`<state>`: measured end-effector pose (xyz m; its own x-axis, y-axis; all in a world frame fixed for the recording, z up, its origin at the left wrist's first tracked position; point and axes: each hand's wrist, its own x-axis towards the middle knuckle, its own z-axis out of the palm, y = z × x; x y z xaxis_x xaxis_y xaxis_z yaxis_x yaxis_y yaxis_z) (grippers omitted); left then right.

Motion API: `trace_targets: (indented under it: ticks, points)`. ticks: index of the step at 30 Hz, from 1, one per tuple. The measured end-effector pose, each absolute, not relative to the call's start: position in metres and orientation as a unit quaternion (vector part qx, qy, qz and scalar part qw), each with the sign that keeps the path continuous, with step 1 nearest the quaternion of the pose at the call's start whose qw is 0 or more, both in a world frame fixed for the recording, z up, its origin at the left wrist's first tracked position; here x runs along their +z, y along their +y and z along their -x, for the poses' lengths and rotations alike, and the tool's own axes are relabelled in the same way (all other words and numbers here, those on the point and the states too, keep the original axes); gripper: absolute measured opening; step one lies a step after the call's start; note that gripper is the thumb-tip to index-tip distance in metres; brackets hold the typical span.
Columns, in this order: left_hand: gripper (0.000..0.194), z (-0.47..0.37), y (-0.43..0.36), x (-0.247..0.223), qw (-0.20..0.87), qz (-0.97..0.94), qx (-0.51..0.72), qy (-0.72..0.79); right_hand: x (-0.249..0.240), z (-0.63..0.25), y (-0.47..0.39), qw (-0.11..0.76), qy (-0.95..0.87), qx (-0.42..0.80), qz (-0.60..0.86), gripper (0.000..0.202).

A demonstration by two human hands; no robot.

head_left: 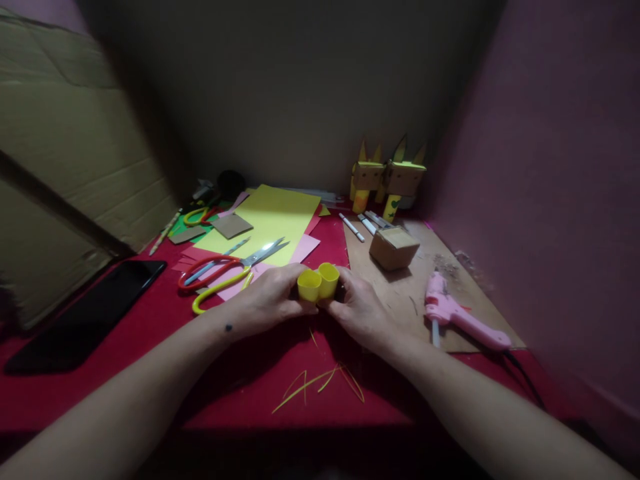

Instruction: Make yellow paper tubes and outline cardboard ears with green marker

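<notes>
Two short yellow paper tubes stand side by side at the centre, their open ends up. My left hand [270, 297] grips the left yellow tube [309, 287] between thumb and fingers. The right yellow tube [329, 281] is pinched in my right hand [363, 310]. The tubes touch or nearly touch each other. Thin yellow paper strips [320, 383] lie on the red cloth below my hands. Scissors with red and yellow handles [245, 267] rest just beyond my left hand, on sheets of paper. A small cardboard box [395, 248] sits beyond my right hand.
A pink glue gun [465, 320] lies on the cardboard sheet [370, 320] at the right, its cord trailing forward. Two cardboard figures [405, 179] stand at the back, with markers [351, 227] before them. Yellow paper [273, 217] lies back left; a black phone [85, 317] is at far left.
</notes>
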<state>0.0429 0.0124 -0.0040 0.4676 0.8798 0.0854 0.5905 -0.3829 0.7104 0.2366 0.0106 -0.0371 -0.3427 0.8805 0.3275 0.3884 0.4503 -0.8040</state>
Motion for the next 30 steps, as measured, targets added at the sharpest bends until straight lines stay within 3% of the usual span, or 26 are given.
trace_targets:
  ticks: [14,30]
  points:
    - [0.022,-0.045,0.012,-0.01,0.296,-0.813,0.233,0.444,-0.037,-0.236,0.01,0.389,-0.766,0.313,0.404,0.024]
    - [0.007,-0.059,0.005,-0.01,0.312,-0.826,0.244,0.401,-0.037,-0.222,-0.005,0.379,-0.804,0.237,0.391,0.039]
